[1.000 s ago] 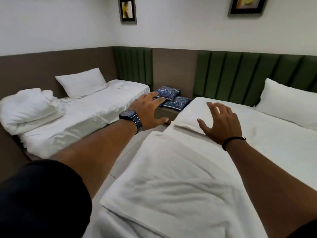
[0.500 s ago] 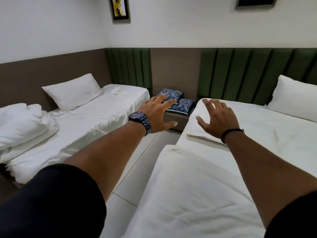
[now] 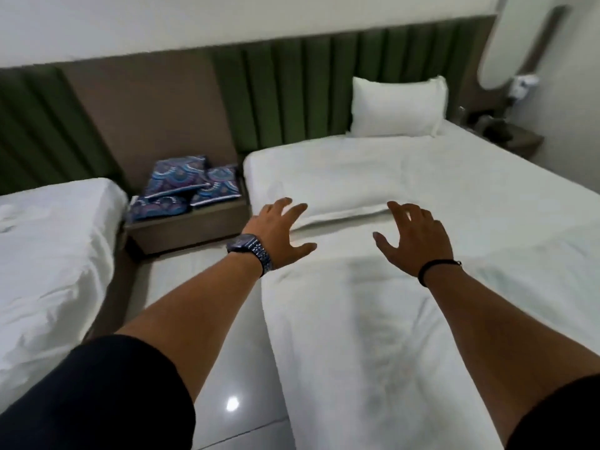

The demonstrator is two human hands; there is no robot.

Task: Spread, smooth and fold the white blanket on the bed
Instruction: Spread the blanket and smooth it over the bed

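The white blanket [image 3: 367, 326] lies in a long folded strip down the near side of the bed [image 3: 506, 209], its far folded edge between the two hands; it looks soft, light and limp, likely to sag and crease unless taken by corners or edge. From the left: a second bed [image 3: 48, 254]; patterned cushions [image 3: 181, 186] on a low table [image 3: 191, 228]; the left hand [image 3: 279, 232], fingers spread, grasping nothing; the right hand [image 3: 414, 237], likewise released; a pillow [image 3: 396, 107] by the headboard, well clear; nothing blocks the blanket.
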